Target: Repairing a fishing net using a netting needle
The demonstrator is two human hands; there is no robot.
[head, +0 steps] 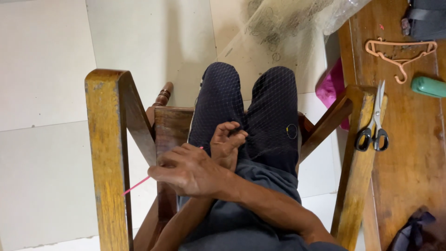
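Observation:
I sit in a wooden chair with a fine, thin mesh net (274,107) draped over my dark trousers and running up to the floor ahead. My forearms cross over my lap. My left hand (226,143) is curled, its fingertips pinching the net on my left thigh. In front of it, my right hand (186,171) reaches across to the left and grips a thin pink needle-like stick (135,187), whose tip points down-left past the chair's left armrest (106,153).
The chair's right armrest (357,186) abuts a wooden table (413,153). Black-handled scissors (374,126) lie at its edge, with a peach hanger (400,55), a green object (428,87) and a dark bag (425,18) beyond. Pink cloth (331,88) lies on the white tile floor (42,93).

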